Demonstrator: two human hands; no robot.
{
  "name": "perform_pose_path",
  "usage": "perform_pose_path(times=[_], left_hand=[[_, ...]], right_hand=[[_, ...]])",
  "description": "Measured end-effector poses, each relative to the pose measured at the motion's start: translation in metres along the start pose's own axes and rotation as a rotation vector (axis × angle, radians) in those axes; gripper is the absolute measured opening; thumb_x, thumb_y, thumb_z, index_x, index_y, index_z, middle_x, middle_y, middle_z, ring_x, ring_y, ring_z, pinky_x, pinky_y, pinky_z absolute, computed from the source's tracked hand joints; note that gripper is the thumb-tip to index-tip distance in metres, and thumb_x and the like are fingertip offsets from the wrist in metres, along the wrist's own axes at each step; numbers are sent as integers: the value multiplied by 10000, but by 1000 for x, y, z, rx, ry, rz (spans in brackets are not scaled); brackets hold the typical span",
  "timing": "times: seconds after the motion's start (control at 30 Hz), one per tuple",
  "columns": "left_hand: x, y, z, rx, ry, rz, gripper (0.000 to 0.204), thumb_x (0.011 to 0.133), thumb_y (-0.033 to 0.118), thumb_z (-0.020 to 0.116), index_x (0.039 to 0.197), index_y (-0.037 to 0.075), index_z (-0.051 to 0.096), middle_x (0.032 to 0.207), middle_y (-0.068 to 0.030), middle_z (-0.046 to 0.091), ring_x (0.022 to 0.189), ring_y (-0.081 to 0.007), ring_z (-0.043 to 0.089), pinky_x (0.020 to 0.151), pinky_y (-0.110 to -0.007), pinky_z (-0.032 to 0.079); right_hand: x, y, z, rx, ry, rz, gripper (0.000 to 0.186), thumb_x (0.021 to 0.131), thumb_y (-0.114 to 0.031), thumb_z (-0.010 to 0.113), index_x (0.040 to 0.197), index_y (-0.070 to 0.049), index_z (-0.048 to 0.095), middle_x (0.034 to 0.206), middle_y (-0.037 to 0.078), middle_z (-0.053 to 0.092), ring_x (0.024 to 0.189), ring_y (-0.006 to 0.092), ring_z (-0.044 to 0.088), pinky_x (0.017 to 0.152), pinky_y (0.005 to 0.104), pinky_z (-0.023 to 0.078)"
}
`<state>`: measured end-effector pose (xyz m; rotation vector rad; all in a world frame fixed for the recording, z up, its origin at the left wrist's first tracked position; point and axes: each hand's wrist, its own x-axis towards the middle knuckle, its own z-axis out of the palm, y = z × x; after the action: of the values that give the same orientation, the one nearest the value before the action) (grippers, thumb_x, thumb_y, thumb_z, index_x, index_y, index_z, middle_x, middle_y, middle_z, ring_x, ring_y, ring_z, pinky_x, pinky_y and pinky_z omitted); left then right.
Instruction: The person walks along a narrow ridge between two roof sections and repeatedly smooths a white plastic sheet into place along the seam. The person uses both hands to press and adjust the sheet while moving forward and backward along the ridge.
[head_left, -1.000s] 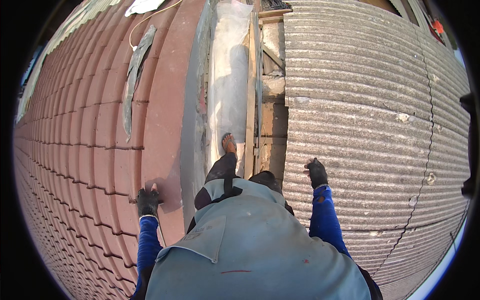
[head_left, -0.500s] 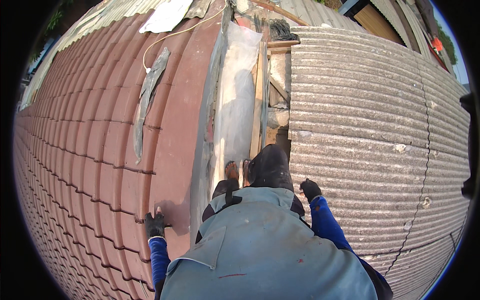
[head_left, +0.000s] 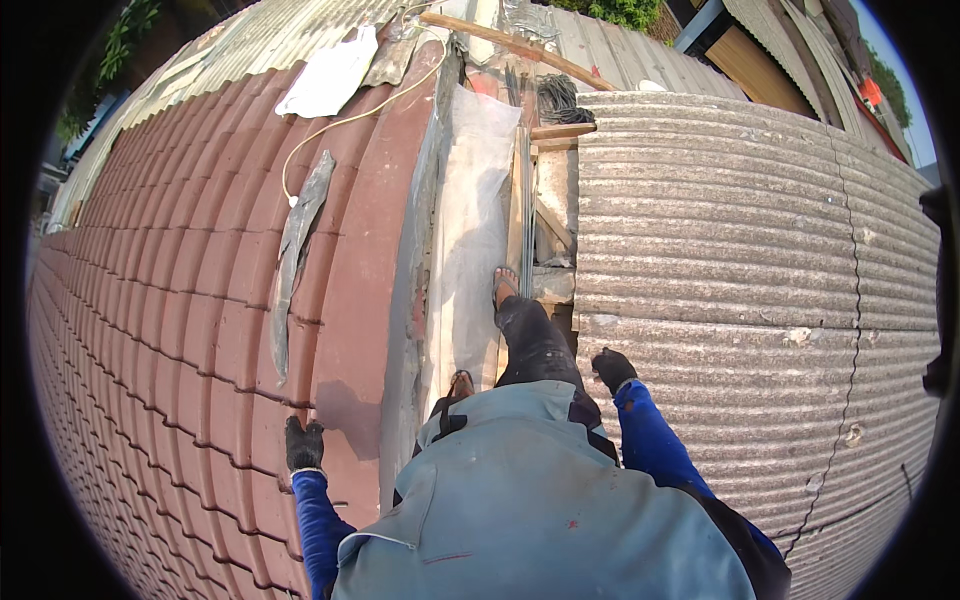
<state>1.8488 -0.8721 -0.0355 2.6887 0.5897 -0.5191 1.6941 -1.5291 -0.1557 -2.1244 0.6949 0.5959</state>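
Over the reddish tiled roof, my left hand (head_left: pixel 304 443) in a dark glove is open, fingers slightly bent, with nothing visible in them. On the other side, my right hand (head_left: pixel 613 368), also gloved, hangs by the grey corrugated roofing (head_left: pixel 720 230) with loosely bent, open fingers. Between the two roofs my sandalled right foot (head_left: pixel 505 282) is forward on a narrow strip under pale sheeting (head_left: pixel 465 190), the other foot behind it. A long dark, crumpled strip (head_left: pixel 300 250) lies on the tiles ahead of my left hand.
A white sheet (head_left: pixel 325 75), a cable (head_left: pixel 335 125), a loose plank (head_left: pixel 510 40) and coiled wire (head_left: pixel 560 100) lie ahead. Wooden battens (head_left: pixel 518 180) edge an uneven gap beside the corrugated sheets. A crack runs down those sheets (head_left: pixel 855 280). More roofs and foliage lie beyond.
My right foot has moved ahead of the left along the strip. The view has tilted upward, showing more far roofing, the plank and foliage. Both hands have stayed at my sides.
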Motion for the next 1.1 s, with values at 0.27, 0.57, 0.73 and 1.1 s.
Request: perform_pose_path(times=[0.27,0.57,0.73,1.1], left_hand=[[70,163,21,-376,116,460,617,880,396,664,1313,-14,506,1226,-234,587,1169,-369,556,980,-413,440],[121,355,-3,-245,208,789,598,861,367,682,1303,-2,521,1251,-237,581,1190,-382,539,999,-439,429],[203,460,8,4,176,816,631,807,262,732,1330,0,498,1359,-226,506,1295,-350,463,1060,-411,394],[516,580,202,290,234,674,758,844,487,654,1379,-7,441,1406,-248,454,1324,-373,422,1102,-438,338]], right_hand=[[2,-79,-54,446,228,112,520,833,-233,544,1208,127,519,1129,198,631,911,256,639,738,356,542],[2,-42,-20,632,70,390,231,846,-197,555,927,12,609,900,121,620,799,229,626,684,336,546],[95,-60,-42,480,22,362,361,876,-241,559,1114,26,609,901,122,659,795,200,641,687,343,526],[371,-103,16,826,-113,400,287,922,-163,623,1148,11,596,845,37,619,766,114,595,694,267,504]])
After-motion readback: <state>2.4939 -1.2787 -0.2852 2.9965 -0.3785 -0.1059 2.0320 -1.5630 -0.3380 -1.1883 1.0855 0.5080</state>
